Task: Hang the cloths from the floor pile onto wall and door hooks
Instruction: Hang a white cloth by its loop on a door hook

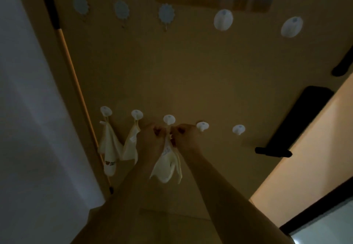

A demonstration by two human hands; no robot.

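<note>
With left hand (pixel 155 135) and right hand (pixel 184 135) both pinching the pale cloth (pixel 169 164) just at 6 o'clock of the third hook (pixel 169 119), worth spreading its loop (too dim to see) before lifting over the peg

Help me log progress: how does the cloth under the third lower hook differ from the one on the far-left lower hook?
The middle cloth is pinched at its top by the left hand and right hand just below the third hook; the far-left cloth hangs untouched from the first hook. The far-left cloth shows a dark printed mark near its bottom; none is visible on the middle cloth. Both are pale cream.
</note>
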